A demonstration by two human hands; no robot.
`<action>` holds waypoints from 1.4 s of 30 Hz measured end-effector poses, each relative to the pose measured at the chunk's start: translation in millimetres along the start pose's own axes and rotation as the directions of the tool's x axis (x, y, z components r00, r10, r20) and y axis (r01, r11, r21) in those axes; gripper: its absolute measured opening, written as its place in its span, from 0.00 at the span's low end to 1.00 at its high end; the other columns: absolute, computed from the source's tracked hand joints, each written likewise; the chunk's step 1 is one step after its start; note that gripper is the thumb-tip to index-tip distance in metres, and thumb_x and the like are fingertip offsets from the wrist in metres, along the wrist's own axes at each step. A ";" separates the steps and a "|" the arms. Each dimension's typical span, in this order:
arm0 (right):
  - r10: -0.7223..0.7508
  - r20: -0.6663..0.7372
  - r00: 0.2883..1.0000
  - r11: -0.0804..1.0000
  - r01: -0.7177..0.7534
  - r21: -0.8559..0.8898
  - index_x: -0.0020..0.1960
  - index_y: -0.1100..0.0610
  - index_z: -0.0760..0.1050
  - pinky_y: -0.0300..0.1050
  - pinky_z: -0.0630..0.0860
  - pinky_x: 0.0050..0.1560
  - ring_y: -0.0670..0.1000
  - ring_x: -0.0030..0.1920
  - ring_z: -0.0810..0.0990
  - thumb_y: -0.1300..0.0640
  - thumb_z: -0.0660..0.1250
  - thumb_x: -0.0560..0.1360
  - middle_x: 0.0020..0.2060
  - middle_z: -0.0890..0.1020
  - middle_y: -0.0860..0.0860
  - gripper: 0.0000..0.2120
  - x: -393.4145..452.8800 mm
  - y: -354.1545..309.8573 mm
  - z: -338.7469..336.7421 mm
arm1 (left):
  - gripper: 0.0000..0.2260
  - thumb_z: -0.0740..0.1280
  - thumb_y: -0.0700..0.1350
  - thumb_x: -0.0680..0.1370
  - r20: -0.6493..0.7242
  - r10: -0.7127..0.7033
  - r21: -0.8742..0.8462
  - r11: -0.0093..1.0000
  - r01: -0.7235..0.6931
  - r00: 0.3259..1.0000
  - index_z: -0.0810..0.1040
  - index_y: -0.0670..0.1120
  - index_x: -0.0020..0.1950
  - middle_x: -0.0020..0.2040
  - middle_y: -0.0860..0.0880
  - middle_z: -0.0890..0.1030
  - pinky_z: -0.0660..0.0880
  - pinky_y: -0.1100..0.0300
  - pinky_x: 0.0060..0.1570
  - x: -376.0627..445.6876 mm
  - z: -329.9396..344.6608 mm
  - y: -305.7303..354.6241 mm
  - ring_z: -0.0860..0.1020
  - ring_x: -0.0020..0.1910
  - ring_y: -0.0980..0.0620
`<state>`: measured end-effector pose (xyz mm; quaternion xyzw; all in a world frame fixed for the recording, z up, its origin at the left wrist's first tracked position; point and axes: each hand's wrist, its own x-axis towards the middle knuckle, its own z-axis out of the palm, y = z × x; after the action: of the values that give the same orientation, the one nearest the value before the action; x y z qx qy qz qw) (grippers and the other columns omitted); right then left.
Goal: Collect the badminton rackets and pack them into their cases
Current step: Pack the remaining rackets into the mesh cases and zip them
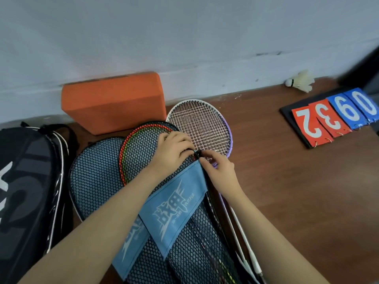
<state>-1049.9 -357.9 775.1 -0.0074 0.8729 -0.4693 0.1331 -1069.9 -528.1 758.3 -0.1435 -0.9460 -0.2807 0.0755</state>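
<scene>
Both hands at the zip of a mesh racket case on a wood floor.

L hand (172, 152) lies on the upper mesh case (184, 232), fingers curled together, pressing down by the zipper pull (197, 153); R hand (218, 173) pinches the pull w/ thumb + fingertips. Red/green-framed rackets (141, 152) show through the mesh, inside. 2nd mesh case (96, 173) lies under, to the left. White/purple racket (202, 125) lies uncased just beside, head toward the wall. Nearby: orange foam block (114, 101), black bag (28, 191), shuttlecock (300, 80), flip scoreboard (336, 115).
</scene>
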 end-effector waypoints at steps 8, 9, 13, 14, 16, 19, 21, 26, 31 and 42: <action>-0.242 0.009 0.970 0.944 0.233 0.233 0.51 0.44 0.78 0.39 0.72 0.57 0.40 0.52 0.76 0.59 0.67 0.75 0.47 0.80 0.39 0.10 -28.6 -49.5 -16.3 | 0.07 0.66 0.48 0.75 -0.360 0.038 -0.060 0.996 -0.064 0.932 0.83 0.48 0.46 0.49 0.54 0.80 0.57 0.58 0.58 -36.3 -58.3 32.4 0.72 0.58 0.58; -0.264 0.024 0.964 0.943 0.253 0.215 0.52 0.46 0.78 0.40 0.71 0.58 0.41 0.54 0.76 0.59 0.67 0.75 0.48 0.80 0.40 0.10 -30.7 -55.2 -16.6 | 0.07 0.66 0.49 0.75 -0.377 0.027 -0.064 0.996 -0.055 0.926 0.83 0.48 0.46 0.49 0.55 0.80 0.58 0.57 0.57 -39.7 -64.6 36.0 0.72 0.57 0.58; -0.330 0.017 0.944 0.941 0.328 0.086 0.58 0.54 0.78 0.43 0.67 0.62 0.47 0.57 0.72 0.56 0.67 0.75 0.53 0.74 0.48 0.12 -41.9 -68.5 -16.3 | 0.08 0.66 0.48 0.74 -0.417 0.012 -0.071 0.996 -0.045 0.909 0.83 0.47 0.45 0.49 0.53 0.81 0.60 0.52 0.55 -52.3 -83.0 45.3 0.73 0.58 0.57; -0.341 -0.017 0.940 0.936 0.341 0.092 0.57 0.54 0.77 0.40 0.68 0.59 0.46 0.55 0.72 0.57 0.68 0.74 0.52 0.74 0.49 0.12 -46.9 -70.8 -15.3 | 0.08 0.66 0.48 0.74 -0.425 0.008 -0.071 0.997 -0.042 0.905 0.83 0.47 0.46 0.49 0.53 0.81 0.60 0.51 0.55 -55.9 -86.4 47.4 0.73 0.58 0.56; -0.315 -0.095 0.944 0.931 0.327 0.164 0.52 0.55 0.76 0.35 0.71 0.50 0.45 0.47 0.75 0.58 0.71 0.72 0.46 0.78 0.49 0.09 -58.1 -74.2 -13.1 | 0.07 0.67 0.47 0.74 -0.441 -0.017 -0.086 0.996 -0.024 0.898 0.83 0.47 0.46 0.49 0.52 0.81 0.61 0.51 0.55 -63.2 -91.5 51.8 0.73 0.58 0.56; -0.289 -0.118 0.950 0.932 0.307 0.193 0.45 0.54 0.76 0.32 0.71 0.44 0.44 0.41 0.77 0.59 0.71 0.71 0.40 0.80 0.46 0.05 -68.6 -76.1 -10.8 | 0.05 0.69 0.45 0.72 -0.455 -0.077 -0.140 0.990 0.015 0.887 0.83 0.46 0.45 0.49 0.51 0.81 0.61 0.50 0.56 -73.8 -96.3 59.7 0.73 0.58 0.56; -0.347 -0.084 0.934 0.923 0.356 0.147 0.47 0.53 0.78 0.31 0.71 0.47 0.40 0.44 0.77 0.60 0.70 0.72 0.42 0.81 0.43 0.05 -73.1 -79.5 -10.4 | 0.05 0.70 0.44 0.72 -0.464 -0.082 -0.148 0.989 0.014 0.882 0.83 0.45 0.45 0.49 0.50 0.81 0.63 0.47 0.57 -78.8 -99.5 63.2 0.74 0.58 0.54; -0.415 -0.139 0.899 0.906 0.422 0.025 0.54 0.53 0.80 0.33 0.70 0.51 0.42 0.48 0.74 0.57 0.69 0.73 0.47 0.78 0.50 0.09 -77.5 -86.9 -9.9 | 0.05 0.70 0.39 0.71 -0.439 -0.019 -0.138 0.989 -0.047 0.899 0.83 0.41 0.45 0.47 0.45 0.81 0.70 0.37 0.53 -83.0 -108.6 66.2 0.77 0.56 0.44; -0.404 -0.147 0.903 0.900 0.421 0.110 0.47 0.55 0.75 0.27 0.70 0.43 0.39 0.42 0.76 0.60 0.69 0.74 0.40 0.79 0.44 0.04 -83.9 -89.2 -3.6 | 0.05 0.71 0.39 0.71 -0.442 -0.020 -0.149 0.987 -0.052 0.897 0.84 0.40 0.45 0.47 0.45 0.81 0.70 0.37 0.53 -87.8 -110.4 67.2 0.76 0.56 0.43; -0.677 -0.012 0.736 0.713 0.652 -0.258 0.47 0.57 0.79 0.52 0.69 0.48 0.48 0.42 0.77 0.60 0.68 0.74 0.41 0.81 0.47 0.03 -72.6 -91.8 -7.9 | 0.04 0.71 0.42 0.71 -0.460 -0.041 -0.103 0.995 -0.007 0.887 0.84 0.43 0.44 0.47 0.49 0.82 0.70 0.37 0.51 -96.7 -112.1 59.9 0.77 0.55 0.47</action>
<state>-992.1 -392.8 871.1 -0.3117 0.8668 -0.3779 -0.0929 -952.5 -564.2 860.4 -0.0680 -0.8865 -0.3554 0.2884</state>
